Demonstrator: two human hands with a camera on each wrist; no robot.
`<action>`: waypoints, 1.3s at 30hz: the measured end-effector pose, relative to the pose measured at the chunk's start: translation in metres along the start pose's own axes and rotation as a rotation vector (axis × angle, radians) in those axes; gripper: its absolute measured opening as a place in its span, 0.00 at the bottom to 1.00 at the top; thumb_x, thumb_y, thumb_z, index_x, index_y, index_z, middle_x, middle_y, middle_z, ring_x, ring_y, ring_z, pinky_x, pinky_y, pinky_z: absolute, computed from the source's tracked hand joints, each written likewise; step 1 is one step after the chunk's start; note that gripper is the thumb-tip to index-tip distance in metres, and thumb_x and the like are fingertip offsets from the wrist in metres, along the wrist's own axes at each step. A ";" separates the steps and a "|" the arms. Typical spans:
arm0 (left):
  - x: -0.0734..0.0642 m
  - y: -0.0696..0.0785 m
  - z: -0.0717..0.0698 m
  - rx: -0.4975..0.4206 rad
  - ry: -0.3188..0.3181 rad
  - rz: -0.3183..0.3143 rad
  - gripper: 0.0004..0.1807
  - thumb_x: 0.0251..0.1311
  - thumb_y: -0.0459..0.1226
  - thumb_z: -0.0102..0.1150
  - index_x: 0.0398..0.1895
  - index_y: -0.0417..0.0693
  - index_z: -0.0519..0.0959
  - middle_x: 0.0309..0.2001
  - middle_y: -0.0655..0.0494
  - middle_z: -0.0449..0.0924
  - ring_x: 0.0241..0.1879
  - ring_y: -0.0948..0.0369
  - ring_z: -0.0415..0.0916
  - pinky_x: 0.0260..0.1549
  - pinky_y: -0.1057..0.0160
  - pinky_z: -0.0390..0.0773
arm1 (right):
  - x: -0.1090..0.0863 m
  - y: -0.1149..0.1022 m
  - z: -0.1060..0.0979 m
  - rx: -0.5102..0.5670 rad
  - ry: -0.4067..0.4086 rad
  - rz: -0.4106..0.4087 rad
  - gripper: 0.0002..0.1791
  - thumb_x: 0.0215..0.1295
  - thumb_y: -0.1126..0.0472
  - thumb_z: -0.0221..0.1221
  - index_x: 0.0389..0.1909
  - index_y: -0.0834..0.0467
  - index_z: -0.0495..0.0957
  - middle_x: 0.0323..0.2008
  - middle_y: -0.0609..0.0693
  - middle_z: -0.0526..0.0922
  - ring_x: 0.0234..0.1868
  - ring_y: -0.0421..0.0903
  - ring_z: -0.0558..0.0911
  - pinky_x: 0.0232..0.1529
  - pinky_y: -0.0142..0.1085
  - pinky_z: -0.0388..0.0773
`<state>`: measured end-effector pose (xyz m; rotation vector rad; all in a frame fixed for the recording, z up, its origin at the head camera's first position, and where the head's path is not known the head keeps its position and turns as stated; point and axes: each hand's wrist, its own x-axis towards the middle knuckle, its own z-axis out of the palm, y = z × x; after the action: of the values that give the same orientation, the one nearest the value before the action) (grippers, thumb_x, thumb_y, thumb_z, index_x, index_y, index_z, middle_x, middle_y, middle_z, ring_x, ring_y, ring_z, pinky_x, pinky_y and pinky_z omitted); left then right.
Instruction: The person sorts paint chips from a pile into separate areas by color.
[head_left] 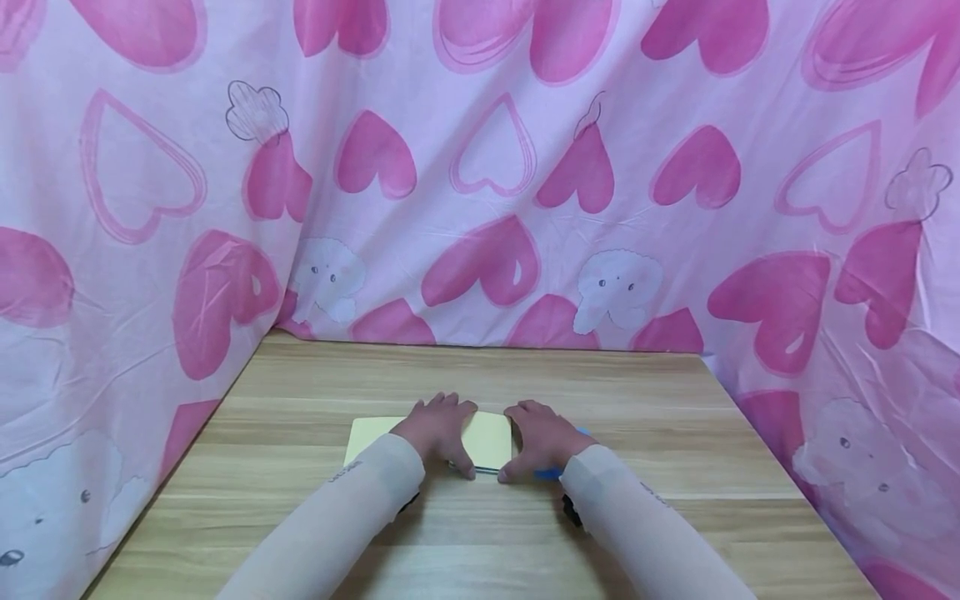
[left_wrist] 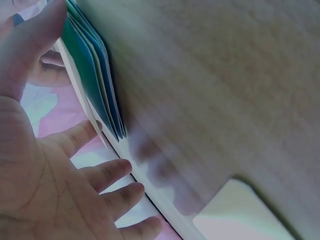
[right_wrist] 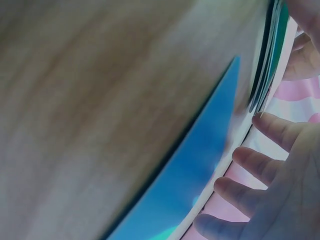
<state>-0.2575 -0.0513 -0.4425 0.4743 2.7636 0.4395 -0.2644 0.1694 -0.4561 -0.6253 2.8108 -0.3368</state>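
Observation:
A small stack of paper sheets [head_left: 487,440], cream on top with green and blue layers beneath, is between my two hands. My left hand [head_left: 441,427] holds its left end, thumb on the near side and index fingertip at the edge. At its right end my right hand [head_left: 538,437] holds it the same way. In both wrist views the layers of the stack [left_wrist: 92,75] show slightly fanned, and the other fingers spread loosely off it. A cream sheet [head_left: 369,437] lies left of the left hand. Partly hidden under the right hand is a blue sheet [right_wrist: 200,160].
The wooden table [head_left: 480,550] reaches back to a pink heart-patterned curtain [head_left: 480,167], which also hangs along both sides. Black wrist gear [head_left: 572,510] shows under the right sleeve.

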 end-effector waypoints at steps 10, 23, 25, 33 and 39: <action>-0.004 -0.001 -0.007 -0.001 -0.009 -0.028 0.61 0.23 0.58 0.81 0.70 0.57 0.64 0.71 0.47 0.59 0.72 0.44 0.49 0.67 0.36 0.47 | 0.001 -0.009 -0.007 0.013 -0.013 0.030 0.60 0.26 0.26 0.72 0.65 0.46 0.67 0.62 0.48 0.68 0.56 0.49 0.70 0.54 0.53 0.74; -0.007 -0.013 -0.013 0.004 -0.011 -0.057 0.60 0.23 0.59 0.81 0.69 0.58 0.66 0.69 0.48 0.62 0.71 0.46 0.52 0.67 0.36 0.47 | 0.013 -0.021 -0.008 -0.033 -0.041 0.025 0.61 0.29 0.25 0.71 0.69 0.47 0.63 0.67 0.50 0.64 0.64 0.51 0.66 0.58 0.54 0.72; -0.008 -0.015 -0.013 0.002 -0.010 -0.063 0.60 0.22 0.58 0.81 0.69 0.58 0.66 0.68 0.49 0.63 0.71 0.46 0.53 0.67 0.36 0.47 | 0.015 -0.023 -0.007 -0.032 -0.037 0.017 0.61 0.29 0.26 0.71 0.68 0.48 0.64 0.66 0.50 0.65 0.63 0.51 0.67 0.57 0.53 0.73; -0.011 -0.024 -0.015 -0.037 -0.009 -0.105 0.61 0.21 0.57 0.82 0.69 0.58 0.66 0.70 0.48 0.60 0.72 0.45 0.50 0.68 0.36 0.45 | 0.022 -0.032 -0.007 -0.025 -0.043 0.005 0.60 0.29 0.26 0.72 0.68 0.48 0.65 0.66 0.50 0.66 0.63 0.52 0.67 0.58 0.54 0.72; -0.017 -0.029 -0.017 -0.035 0.006 -0.106 0.61 0.20 0.57 0.82 0.68 0.58 0.66 0.70 0.48 0.61 0.71 0.45 0.51 0.67 0.35 0.45 | 0.027 -0.038 -0.004 -0.031 -0.049 0.007 0.61 0.28 0.25 0.71 0.68 0.47 0.64 0.66 0.48 0.65 0.62 0.50 0.67 0.58 0.52 0.72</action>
<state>-0.2561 -0.0876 -0.4332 0.3166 2.7656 0.4639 -0.2746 0.1253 -0.4465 -0.6215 2.7761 -0.2730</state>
